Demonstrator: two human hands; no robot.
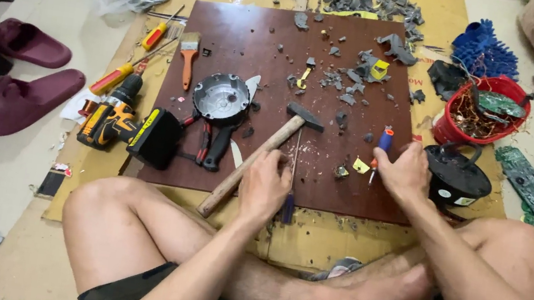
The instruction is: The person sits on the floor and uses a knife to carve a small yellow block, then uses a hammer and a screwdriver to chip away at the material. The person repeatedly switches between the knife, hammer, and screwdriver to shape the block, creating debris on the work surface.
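- Hammer (258, 163) is lain diagonally across the brown board (253, 50), wooden handle pointing toward the near-left edge, metal head up near the board's middle; left hand (264, 188) is rested over the handle's lower-middle part, fingers curled down on it, though a full grip cannot be told from this view
- Long thin tool (290, 188) with a dark blue handle is seen under or just beside the left hand; whether it is also held cannot be told; a slip of it toward the crossed legs below is judged possible if the hammer is lifted carelessly
- Right hand (405, 175) is closed around a small screwdriver (382, 149) with blue and orange grip, tip pointed down at the board; fingers wrapped narrow on it
- Black round part (456, 175) is touched by or just beside the right hand at the board's right edge; it could be knocked off the edge, judged from how near it sits
- Grey broken bits (352, 85) are scattered over the board's far half; more flying chips are judged a risk to bare legs and eyes if struck
- Grey metal dish (221, 97), pliers (209, 142) and cordless drill (124, 123) are crowded near the hammer's left; a swing could clip them
- Bare feet are close under the board's near edge, so a dropped hammer is judged a hazard
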